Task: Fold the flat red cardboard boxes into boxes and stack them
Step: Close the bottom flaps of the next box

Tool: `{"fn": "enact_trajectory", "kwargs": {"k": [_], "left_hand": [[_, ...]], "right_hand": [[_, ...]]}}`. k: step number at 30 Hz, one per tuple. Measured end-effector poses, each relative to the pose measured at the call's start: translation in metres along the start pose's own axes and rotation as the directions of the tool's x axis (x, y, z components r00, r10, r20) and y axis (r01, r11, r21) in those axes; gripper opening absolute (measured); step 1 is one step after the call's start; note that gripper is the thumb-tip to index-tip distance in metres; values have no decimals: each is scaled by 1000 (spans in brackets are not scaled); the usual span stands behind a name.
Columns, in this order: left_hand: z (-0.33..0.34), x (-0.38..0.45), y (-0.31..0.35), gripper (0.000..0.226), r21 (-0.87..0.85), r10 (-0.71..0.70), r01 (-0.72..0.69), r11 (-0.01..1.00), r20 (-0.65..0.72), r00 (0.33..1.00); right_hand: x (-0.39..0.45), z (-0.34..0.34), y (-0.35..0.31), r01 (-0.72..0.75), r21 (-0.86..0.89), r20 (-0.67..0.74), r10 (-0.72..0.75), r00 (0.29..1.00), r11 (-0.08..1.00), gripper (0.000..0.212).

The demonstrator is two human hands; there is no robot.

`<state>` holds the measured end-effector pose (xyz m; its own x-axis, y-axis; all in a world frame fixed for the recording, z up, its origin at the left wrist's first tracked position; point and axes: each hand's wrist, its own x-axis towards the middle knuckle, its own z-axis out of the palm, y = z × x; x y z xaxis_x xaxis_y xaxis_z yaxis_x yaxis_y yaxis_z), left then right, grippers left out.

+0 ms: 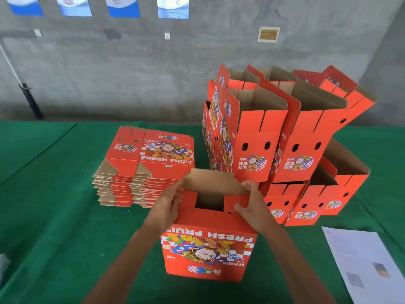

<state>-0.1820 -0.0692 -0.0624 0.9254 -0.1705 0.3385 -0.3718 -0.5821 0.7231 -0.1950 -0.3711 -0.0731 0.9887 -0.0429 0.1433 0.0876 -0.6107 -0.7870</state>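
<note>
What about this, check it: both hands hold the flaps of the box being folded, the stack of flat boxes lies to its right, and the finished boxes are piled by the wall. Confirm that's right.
One thing is wrong: the stack of flat boxes lies to the left of the box being folded, not its right, as the head view shows. The rest holds: the left hand and right hand hold its flaps, and the finished boxes are piled by the wall.

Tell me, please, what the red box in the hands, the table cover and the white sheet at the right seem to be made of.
Red box: corrugated cardboard, probably; printed, slightly glossy red outside, plain brown inside its raised flap.
Table cover: green cloth, seemingly felt-like; matte, with soft creases.
White sheet: paper, apparently; thin, flat, with faint print.
Both the left hand and right hand grip the box.
</note>
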Motion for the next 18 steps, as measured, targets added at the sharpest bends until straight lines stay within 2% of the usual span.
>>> {"fn": "enact_trajectory", "kwargs": {"k": [2,4,6,7,9,10,12,15,18], "left_hand": [[0,0,0,68,-1,-92,92,996,16,996],[3,1,-2,73,72,-82,80,994,22,996],[5,2,-5,62,144,-27,19,989,55,998],[5,2,-5,53,123,-44,33,992,93,995],[8,3,-6,43,106,-140,121,987,193,971],[9,5,-6,44,164,-176,139,977,237,955],[10,8,-6,65,328,-239,136,935,298,924],[13,16,-4,90,400,-320,176,900,328,889],[20,23,-1,100,460,-334,187,868,263,905]], "right_hand": [[-3,2,2,54,-51,27,-53,998,997,45],[-6,1,4,132,-101,46,-128,991,986,28],[-8,0,5,133,-48,45,-131,990,990,21],[-9,-1,4,112,-9,44,-112,993,994,19],[-10,-2,3,50,-45,68,-47,997,998,7],[-10,-2,2,26,-104,92,-16,996,994,25],[-8,-2,-1,-3,-168,126,25,992,986,49],[-4,-2,-7,14,-240,132,18,991,971,53],[2,5,-12,48,-425,103,-4,995,904,54]]}}
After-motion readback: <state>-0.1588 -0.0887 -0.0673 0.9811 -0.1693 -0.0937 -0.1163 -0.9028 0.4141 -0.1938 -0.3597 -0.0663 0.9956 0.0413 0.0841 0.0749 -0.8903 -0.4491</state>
